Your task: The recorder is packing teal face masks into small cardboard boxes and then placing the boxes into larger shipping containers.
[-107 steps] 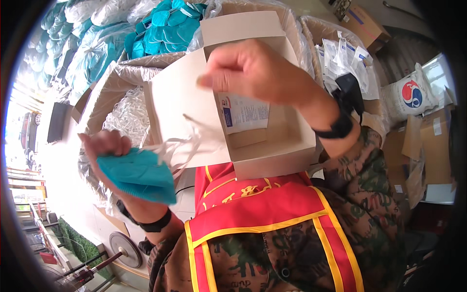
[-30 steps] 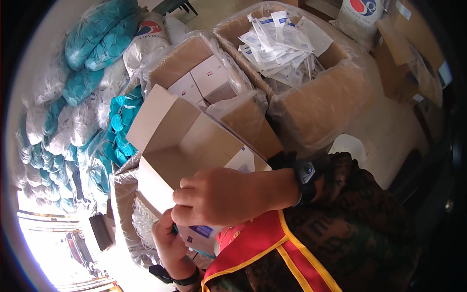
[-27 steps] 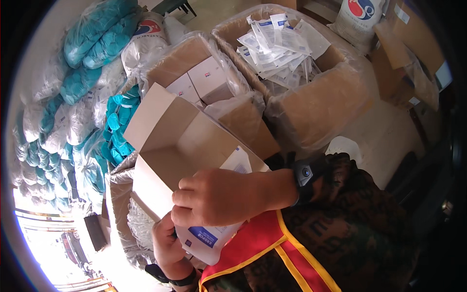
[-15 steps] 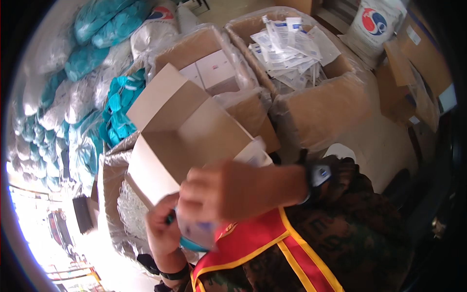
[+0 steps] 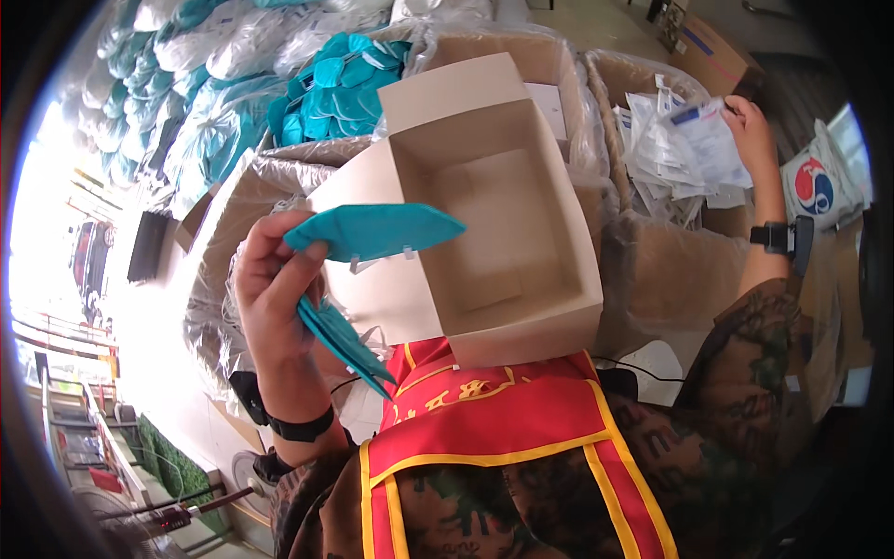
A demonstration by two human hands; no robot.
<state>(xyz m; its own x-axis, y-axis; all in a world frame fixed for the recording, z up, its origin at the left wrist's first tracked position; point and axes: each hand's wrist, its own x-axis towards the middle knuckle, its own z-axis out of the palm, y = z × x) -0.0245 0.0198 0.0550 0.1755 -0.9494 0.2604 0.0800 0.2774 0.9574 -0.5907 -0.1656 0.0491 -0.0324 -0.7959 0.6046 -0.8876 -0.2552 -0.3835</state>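
My left hand (image 5: 279, 279) pinches a teal folded face mask (image 5: 372, 231) beside the open box. More teal folded masks (image 5: 340, 340) hang below from the same hand, with pale straps showing near them. Far to the right, my right hand (image 5: 752, 135) is closed on the edge of a clear-and-white plastic pouch (image 5: 703, 135) with a blue band, above a heap of similar pouches (image 5: 652, 140). An open cardboard box (image 5: 484, 340), pale inside, stands in front of me with its flaps spread; its floor shows no masks.
Teal masks (image 5: 340, 79) are heaped behind the box at left. Plastic-lined cartons (image 5: 680, 270) stand along the back and right. Filled bags (image 5: 233, 42) pile up at far left. A white sack (image 5: 824, 186) with a red-and-blue emblem stands at right.
My hands, close together before, are now far apart. The right has swung out to the pouch heap; the left now holds the masks up in plain sight. The view has turned.
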